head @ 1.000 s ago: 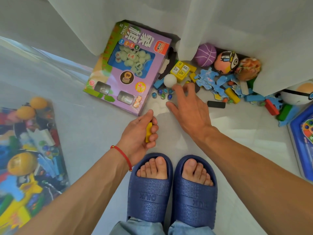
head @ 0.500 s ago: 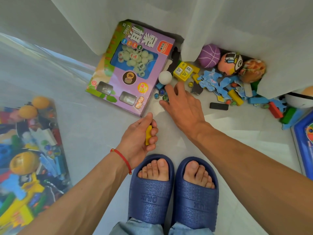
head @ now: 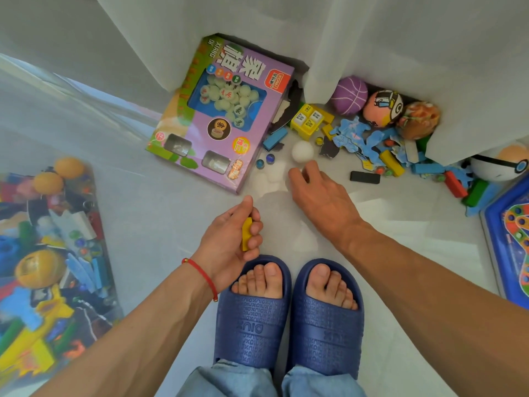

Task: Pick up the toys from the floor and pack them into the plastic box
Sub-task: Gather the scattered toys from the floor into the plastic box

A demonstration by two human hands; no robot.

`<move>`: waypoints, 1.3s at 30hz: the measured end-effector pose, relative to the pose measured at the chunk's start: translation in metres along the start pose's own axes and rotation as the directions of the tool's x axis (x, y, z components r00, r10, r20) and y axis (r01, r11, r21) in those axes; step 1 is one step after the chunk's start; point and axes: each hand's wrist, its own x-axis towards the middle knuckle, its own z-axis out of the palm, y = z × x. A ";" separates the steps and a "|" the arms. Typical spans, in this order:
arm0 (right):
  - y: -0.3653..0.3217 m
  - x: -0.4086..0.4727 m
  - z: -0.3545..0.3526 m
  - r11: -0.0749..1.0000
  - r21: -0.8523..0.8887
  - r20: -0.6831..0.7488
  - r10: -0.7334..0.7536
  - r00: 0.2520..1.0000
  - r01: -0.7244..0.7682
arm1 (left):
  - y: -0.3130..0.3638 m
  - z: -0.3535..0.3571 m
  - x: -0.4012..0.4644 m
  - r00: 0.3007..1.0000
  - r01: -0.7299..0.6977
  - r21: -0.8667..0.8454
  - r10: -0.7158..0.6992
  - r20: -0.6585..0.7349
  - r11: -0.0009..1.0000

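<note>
My left hand [head: 229,242] is closed around a yellow block [head: 246,234] just above my left slipper. My right hand [head: 320,196] hovers over the floor below a white ball [head: 302,151]; its fingers are curled and pinched together, apparently on marbles I cannot see. Two marbles [head: 265,161] lie on the floor beside the purple game box. The clear plastic box [head: 107,247] stands at the left, holding balls, blocks and puzzle pieces.
A purple chess game box [head: 223,116] lies ahead. Under the white curtain [head: 400,53] sit a purple ball [head: 349,94], a face ball [head: 383,108], blue puzzle pieces [head: 357,133], coloured blocks and a black block [head: 365,177]. A blue game board [head: 509,239] lies at the right.
My right hand reached to the marbles by the white ball, closed its fingers and drew back. Fewer marbles lie there now. My left hand kept still with the yellow block.
</note>
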 end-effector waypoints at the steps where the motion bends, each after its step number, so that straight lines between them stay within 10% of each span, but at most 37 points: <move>1: 0.002 -0.005 -0.002 1.000 -0.002 0.011 -0.003 1.000 0.003 | -0.002 0.001 -0.002 1.000 0.001 -0.001 -0.001 0.002 1.000; 7: 0.006 -0.037 0.002 0.999 -0.016 0.115 0.048 0.992 -0.047 | -0.016 0.004 -0.032 1.000 0.006 -0.069 -0.004 0.025 0.998; 10: 0.010 -0.046 -0.008 0.878 0.251 0.136 0.385 0.913 -0.408 | -0.017 -0.002 -0.057 0.999 -0.017 -0.115 0.020 0.026 0.993; 15: 0.005 -0.077 -0.065 -0.209 0.712 0.672 0.478 0.565 -0.670 | -0.004 -0.020 -0.115 0.999 -0.018 -0.253 0.026 0.031 0.967; 17: -0.001 -0.083 -0.102 -0.406 0.642 0.767 0.328 0.552 -0.651 | 0.001 -0.033 -0.142 0.999 -0.044 -0.291 0.047 0.003 0.956; 20: -0.029 -0.076 -0.167 -0.309 0.633 0.766 0.118 0.632 -0.710 | 0.011 -0.057 -0.188 0.993 -0.115 -0.352 0.115 -0.021 0.929; 26: -0.164 -0.040 -0.288 0.237 0.728 0.685 -0.294 0.667 -0.643 | 0.036 -0.133 -0.283 0.946 -0.323 -0.492 0.276 -0.169 0.808; 33: -0.335 -0.016 -0.296 0.220 0.738 0.662 -0.424 0.619 -0.638 | 0.053 -0.209 -0.337 0.868 -0.448 -0.432 0.265 -0.420 0.783; 39: -0.345 -0.004 -0.286 0.299 0.742 0.669 -0.377 0.641 -0.600 | 0.060 -0.190 -0.345 0.765 -0.477 -0.234 0.268 -0.586 0.847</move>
